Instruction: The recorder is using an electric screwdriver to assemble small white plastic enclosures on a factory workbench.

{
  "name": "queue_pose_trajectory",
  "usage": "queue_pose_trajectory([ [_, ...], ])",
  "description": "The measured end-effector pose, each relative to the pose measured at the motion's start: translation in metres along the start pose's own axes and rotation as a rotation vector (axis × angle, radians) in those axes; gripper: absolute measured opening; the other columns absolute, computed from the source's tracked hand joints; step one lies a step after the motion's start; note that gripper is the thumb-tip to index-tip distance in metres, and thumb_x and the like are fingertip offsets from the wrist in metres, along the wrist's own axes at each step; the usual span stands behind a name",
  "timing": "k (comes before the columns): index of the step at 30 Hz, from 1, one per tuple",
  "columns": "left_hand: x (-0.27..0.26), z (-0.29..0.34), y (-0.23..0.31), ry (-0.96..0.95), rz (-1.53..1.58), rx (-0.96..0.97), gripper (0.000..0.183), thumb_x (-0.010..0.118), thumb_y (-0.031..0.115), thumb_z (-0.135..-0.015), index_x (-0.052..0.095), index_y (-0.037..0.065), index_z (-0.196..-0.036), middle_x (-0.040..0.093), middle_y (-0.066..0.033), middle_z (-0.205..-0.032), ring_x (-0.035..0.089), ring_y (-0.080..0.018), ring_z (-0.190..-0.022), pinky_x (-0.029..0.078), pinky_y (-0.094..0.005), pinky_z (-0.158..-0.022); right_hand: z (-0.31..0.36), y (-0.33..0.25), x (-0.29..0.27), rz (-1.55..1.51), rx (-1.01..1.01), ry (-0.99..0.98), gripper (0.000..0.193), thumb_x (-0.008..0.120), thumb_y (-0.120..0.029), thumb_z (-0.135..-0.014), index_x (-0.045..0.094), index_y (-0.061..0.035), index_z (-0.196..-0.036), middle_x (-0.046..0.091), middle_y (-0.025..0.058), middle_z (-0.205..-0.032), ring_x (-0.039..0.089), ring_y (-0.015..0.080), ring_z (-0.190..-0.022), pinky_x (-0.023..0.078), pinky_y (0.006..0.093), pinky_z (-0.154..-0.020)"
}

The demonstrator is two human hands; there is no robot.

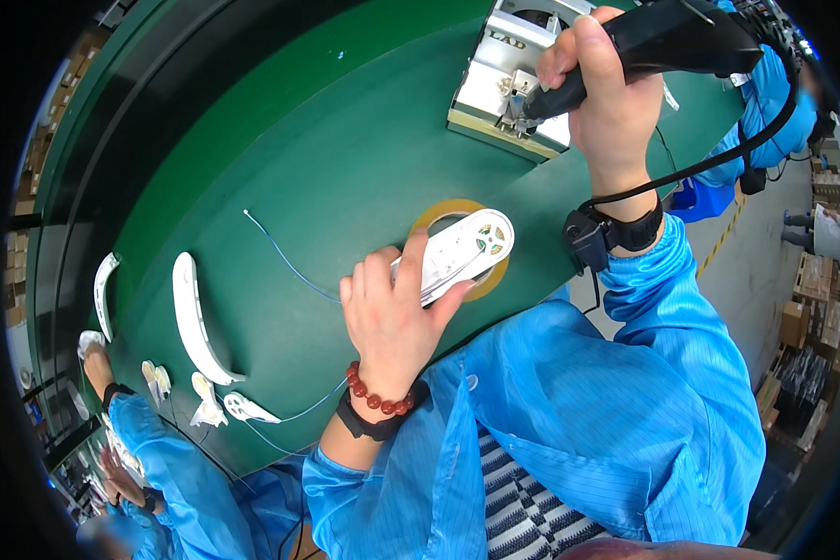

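My left hand [387, 313] grips a long white plastic housing [453, 257] with rounded ends, fingers along one side and thumb on the other. A round cluster of small openings shows at the housing's far end. Beneath it, a yellow ring like a tape roll [443, 209] lies on the green table [345, 168]. Up at the right, my right hand [616, 103] is wrapped round a black electric screwdriver [672, 42], tilted downward. Its tip meets the front of a white box that looks like a screw feeder [481, 93]; whether a screw is on the tip cannot be seen.
Curved white covers [196, 317] and small white parts [247, 408] with thin wires lie on the left. A blue wire [289, 264] runs toward my left hand. The screwdriver's black cord [719, 166] passes my right wrist. A co-worker's blue sleeve [182, 457] reaches in at lower left.
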State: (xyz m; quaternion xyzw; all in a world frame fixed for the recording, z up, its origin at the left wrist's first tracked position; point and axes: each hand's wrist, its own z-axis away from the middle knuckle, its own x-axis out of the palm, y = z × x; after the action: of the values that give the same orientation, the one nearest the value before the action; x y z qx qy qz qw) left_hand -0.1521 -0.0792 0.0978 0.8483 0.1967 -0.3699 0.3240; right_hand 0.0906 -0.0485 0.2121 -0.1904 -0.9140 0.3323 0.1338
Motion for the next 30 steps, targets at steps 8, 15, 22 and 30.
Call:
queue_pose_trajectory([
  [8, -0.004, 0.003, -0.004, 0.028, -0.012, 0.027, 0.066, 0.08, 0.045, -0.072, 0.06, 0.012, -0.125, 0.054, -0.0067, -0.095, 0.053, -0.0237, -0.082, 0.038, -0.0371, -0.071, 0.003, -0.002, 0.006, 0.019, 0.066, 0.008, 0.015, 0.059, -0.012, -0.095, 0.051, -0.0032, -0.087, 0.056, 0.0051, -0.065, 0.056, 0.014, -0.056, 0.048, 0.0277, -0.057],
  [15, -0.002, -0.007, -0.002, -0.023, 0.021, -0.024, 0.065, 0.08, 0.041, -0.072, 0.06, 0.01, -0.125, 0.054, -0.009, -0.094, 0.053, -0.0263, -0.083, 0.039, -0.038, -0.073, 0.0, 0.005, 0.003, -0.101, 0.105, -0.031, 0.014, 0.06, -0.01, -0.094, 0.051, -0.0029, -0.087, 0.056, 0.0055, -0.065, 0.056, 0.014, -0.056, 0.047, 0.0273, -0.055],
  [22, 0.001, -0.01, -0.003, -0.046, 0.015, -0.032, 0.064, 0.079, 0.042, -0.073, 0.061, 0.009, -0.125, 0.054, -0.009, -0.094, 0.053, -0.0266, -0.083, 0.04, -0.0385, -0.073, 0.047, 0.018, -0.014, -0.105, 0.318, -0.032, 0.01, 0.06, -0.006, -0.094, 0.053, -0.0014, -0.09, 0.059, 0.0053, -0.067, 0.057, 0.0123, -0.059, 0.045, 0.0264, -0.057],
  [30, -0.002, -0.012, 0.001, -0.099, 0.009, -0.076, 0.069, 0.082, 0.039, -0.07, 0.06, 0.009, -0.128, 0.055, -0.0094, -0.1, 0.055, -0.0277, -0.09, 0.042, -0.0387, -0.079, 0.069, 0.021, -0.027, -0.088, 0.464, -0.013, 0.008, 0.06, -0.006, -0.094, 0.053, -0.002, -0.093, 0.058, 0.0045, -0.067, 0.056, 0.0123, -0.06, 0.045, 0.0268, -0.058],
])
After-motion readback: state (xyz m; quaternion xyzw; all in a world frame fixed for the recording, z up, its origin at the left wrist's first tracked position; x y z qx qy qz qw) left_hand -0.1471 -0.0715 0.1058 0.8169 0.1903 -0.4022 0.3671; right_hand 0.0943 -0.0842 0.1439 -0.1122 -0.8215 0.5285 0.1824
